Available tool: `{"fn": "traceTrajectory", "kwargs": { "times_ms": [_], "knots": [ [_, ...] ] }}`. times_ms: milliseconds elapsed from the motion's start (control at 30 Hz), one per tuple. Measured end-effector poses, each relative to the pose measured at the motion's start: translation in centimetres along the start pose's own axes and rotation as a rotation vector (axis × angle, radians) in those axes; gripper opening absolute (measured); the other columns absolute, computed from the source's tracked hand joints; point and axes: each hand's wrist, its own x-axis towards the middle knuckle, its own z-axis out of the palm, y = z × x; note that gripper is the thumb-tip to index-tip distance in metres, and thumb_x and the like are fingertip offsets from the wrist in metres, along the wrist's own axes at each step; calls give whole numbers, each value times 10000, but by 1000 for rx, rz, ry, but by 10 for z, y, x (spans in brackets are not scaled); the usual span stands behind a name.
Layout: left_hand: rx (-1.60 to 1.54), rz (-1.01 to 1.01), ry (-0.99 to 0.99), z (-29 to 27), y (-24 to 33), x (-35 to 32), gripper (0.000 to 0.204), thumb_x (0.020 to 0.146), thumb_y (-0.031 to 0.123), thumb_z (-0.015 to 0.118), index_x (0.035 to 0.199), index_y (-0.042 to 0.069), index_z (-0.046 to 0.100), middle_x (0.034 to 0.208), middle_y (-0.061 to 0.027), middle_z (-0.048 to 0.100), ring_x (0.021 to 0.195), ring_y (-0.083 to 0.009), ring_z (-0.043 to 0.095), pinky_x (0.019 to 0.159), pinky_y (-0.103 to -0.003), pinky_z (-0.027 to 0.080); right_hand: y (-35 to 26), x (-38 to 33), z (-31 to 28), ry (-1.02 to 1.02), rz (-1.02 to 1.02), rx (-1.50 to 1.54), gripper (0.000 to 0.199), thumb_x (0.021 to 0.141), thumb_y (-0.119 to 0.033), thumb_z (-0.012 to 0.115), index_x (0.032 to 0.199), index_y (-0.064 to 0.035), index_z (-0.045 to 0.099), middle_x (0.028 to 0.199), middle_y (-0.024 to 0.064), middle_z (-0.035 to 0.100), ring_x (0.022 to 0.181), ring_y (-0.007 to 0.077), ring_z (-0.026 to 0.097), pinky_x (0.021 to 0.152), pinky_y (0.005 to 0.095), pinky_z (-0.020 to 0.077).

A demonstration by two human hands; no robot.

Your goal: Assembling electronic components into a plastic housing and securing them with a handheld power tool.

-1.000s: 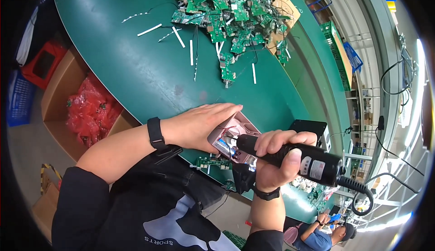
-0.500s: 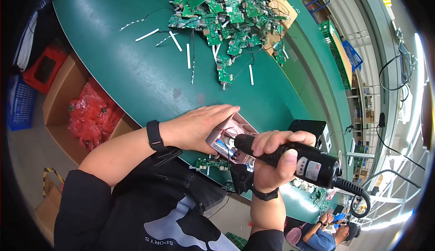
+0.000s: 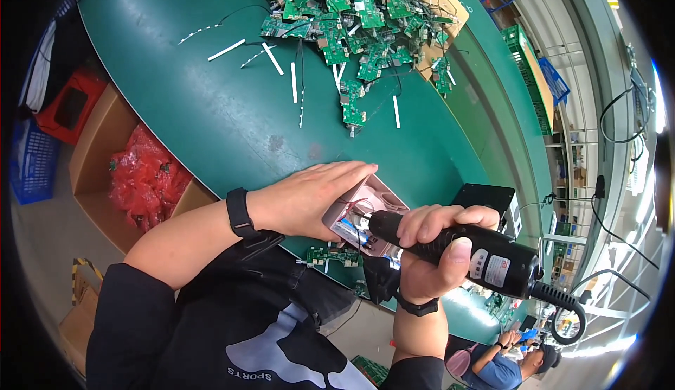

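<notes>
My left hand (image 3: 309, 199) grips one end of a pink box-shaped housing (image 3: 389, 194), its fingers along the far side and the thumb on the near side. Inside the open housing are thin wires and a blue cylindrical part (image 3: 344, 226). Wrapped in my right hand (image 3: 441, 249) is a black corded electric screwdriver (image 3: 517, 267). Its tip points left into the housing, and whether it touches a screw cannot be made out. Beside the housing, at the near table edge, lies a green circuit board (image 3: 330, 256).
A large heap of green circuit boards (image 3: 365, 10) with wires covers the far table (image 3: 232, 116), with white strips around it. A black box (image 3: 485, 196) stands at right. A carton (image 3: 95, 154) of red plastic bags is at left. Another person (image 3: 496, 362) works at lower right.
The whole view has shifted slightly. My right hand and the screwdriver sit a little farther right and lower. Both hands keep their grips, and the tip stays inside the housing.
</notes>
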Motion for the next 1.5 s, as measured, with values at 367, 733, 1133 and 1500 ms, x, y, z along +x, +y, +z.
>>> {"fn": "traceTrajectory", "kwargs": {
  "times_ms": [367, 733, 1133, 1500],
  "knots": [
    [-11, -20, -38, -12, 9, 5, 1120, 700, 233, 929, 1598, 19, 294, 1540, -231, 455, 1427, -399, 470, 1184, -454, 400, 4, 2, -6, -83, -5, -33, 305, 997, -228, 646, 1128, -80, 415, 768, 103, 568, 583, 205, 565, 575, 364, 511],
    [210, -16, -75, -21, 50, 9, 969, 697, 140, 921, 1532, 25, 442, 1491, -191, 533, 1356, -355, 558, 1103, -422, 477, -120, -45, -93, 376, -189, 63, 351, 1036, -379, 620, 1173, -91, 475, 758, 60, 560, 604, 194, 589, 556, 358, 506],
    [572, -78, -69, 49, 111, 30, 266, 860, 312, 818, 867, 57, 740, 721, -87, 690, 688, -285, 690, 608, -414, 534, -55, -75, -298, 887, 232, -57, 326, 1058, -387, 636, 1011, -69, 579, 833, 52, 613, 723, 192, 616, 684, 328, 517],
    [823, -163, -120, 63, 97, 53, 284, 854, 315, 709, 730, 61, 746, 666, -152, 691, 652, -360, 699, 623, -486, 559, 15, -88, -326, 842, 226, 35, 388, 1054, -120, 600, 1415, 2, 528, 1229, 98, 651, 1138, 180, 616, 995, 316, 477]
  ]
}}
